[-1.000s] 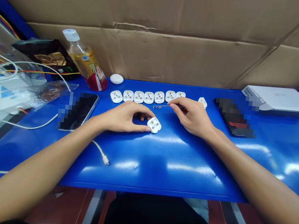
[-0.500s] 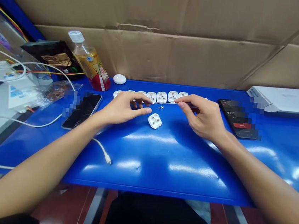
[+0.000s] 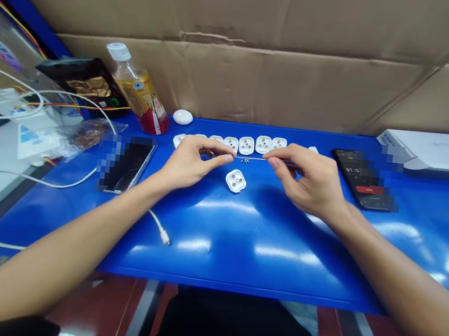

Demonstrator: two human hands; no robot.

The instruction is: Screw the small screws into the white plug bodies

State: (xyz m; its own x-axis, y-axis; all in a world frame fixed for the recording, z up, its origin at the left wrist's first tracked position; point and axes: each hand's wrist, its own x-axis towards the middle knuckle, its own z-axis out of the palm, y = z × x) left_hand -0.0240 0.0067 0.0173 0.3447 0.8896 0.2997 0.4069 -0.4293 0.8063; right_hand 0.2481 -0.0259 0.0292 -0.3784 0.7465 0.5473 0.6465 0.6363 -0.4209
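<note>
A thin screwdriver (image 3: 251, 158) lies level between my hands, its slim shaft bare in the middle. My right hand (image 3: 309, 179) is closed round its handle end, with thumb and forefinger pinching the shaft. At the other end, the thumb and fingertips of my left hand (image 3: 195, 162) are closed on the tip; whether a screw is also between them is too small to tell. Just below the shaft lie a few tiny screws (image 3: 245, 160). Nearer to me sits a white rounded-square plastic cover (image 3: 235, 181) with metal parts in it, touched by neither hand.
Several similar white covers (image 3: 246, 145) form a row behind my hands. A white oval piece (image 3: 183, 117) and a drink bottle (image 3: 144, 95) stand back left. Phones lie left (image 3: 128, 166) and right (image 3: 362, 180). A white box (image 3: 434, 152) and a cable plug (image 3: 164, 236) are also there.
My left hand has closed from an open, spread shape and now meets the screwdriver's tip. My right hand still grips the screwdriver. The view has shifted slightly.
</note>
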